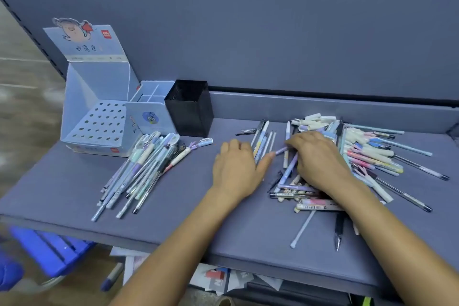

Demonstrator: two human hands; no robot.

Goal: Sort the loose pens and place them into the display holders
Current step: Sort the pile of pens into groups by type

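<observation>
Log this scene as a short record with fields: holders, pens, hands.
Holders: perforated box, divided holder and black cup at back left of the shelf; no pens showing in any.
Pens: aligned pile before the holders; mixed pile at right; small row between.
Left hand: palm down beside the small row; grip unclear.
Right hand: on the mixed pile; grip unclear.
</observation>
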